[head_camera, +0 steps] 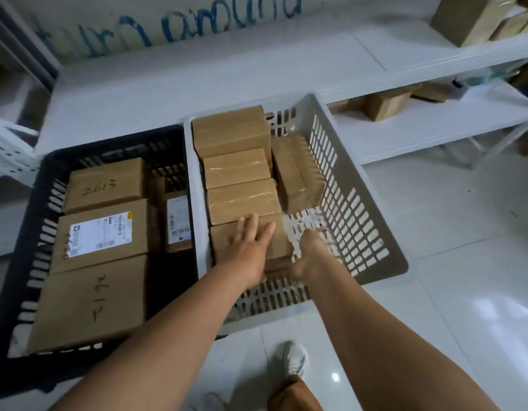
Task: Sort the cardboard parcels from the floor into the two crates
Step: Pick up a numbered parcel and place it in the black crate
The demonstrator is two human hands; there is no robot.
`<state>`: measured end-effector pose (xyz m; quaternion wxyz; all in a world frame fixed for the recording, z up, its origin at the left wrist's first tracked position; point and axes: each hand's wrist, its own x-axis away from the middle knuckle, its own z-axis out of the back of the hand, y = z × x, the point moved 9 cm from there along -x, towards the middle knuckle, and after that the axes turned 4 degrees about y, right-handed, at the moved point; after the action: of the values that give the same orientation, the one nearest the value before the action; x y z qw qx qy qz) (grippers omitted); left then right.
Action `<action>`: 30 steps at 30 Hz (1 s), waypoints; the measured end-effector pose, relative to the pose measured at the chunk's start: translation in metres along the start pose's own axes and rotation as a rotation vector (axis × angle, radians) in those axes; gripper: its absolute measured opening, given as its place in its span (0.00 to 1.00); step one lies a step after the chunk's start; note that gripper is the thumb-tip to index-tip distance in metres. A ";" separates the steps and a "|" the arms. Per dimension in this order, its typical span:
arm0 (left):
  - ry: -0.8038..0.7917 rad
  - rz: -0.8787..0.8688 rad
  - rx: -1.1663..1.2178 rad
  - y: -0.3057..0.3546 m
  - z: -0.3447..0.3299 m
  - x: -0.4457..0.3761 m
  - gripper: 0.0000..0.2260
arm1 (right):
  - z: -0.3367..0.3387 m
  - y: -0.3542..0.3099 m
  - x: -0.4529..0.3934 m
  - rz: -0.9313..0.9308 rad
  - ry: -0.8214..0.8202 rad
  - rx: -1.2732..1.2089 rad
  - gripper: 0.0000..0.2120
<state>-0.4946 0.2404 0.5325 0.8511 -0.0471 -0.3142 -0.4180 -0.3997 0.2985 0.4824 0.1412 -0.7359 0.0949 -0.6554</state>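
Bright even indoor light, glare spots on the glossy floor [479,307], soft shadow inside the black crate [28,232], slight motion blur, wide-angle bending at the edges.

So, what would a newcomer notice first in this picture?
Two bare hands in the white slotted plastic crate: the left hand lies flat on the nearest brown cardboard parcel, the right hand beside it. To the left, the black plastic crate holds larger labelled parcels.

right hand [308,256] fingertips blurred, shelf parcels [476,17] cut off
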 end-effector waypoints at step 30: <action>0.217 0.046 0.163 0.007 0.051 -0.069 0.39 | -0.069 -0.113 -0.078 0.157 -0.078 0.135 0.29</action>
<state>-0.5456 0.3098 0.5348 0.8903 0.0604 -0.2521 -0.3744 -0.4824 0.4248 0.4536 0.2449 -0.7400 0.1022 -0.6181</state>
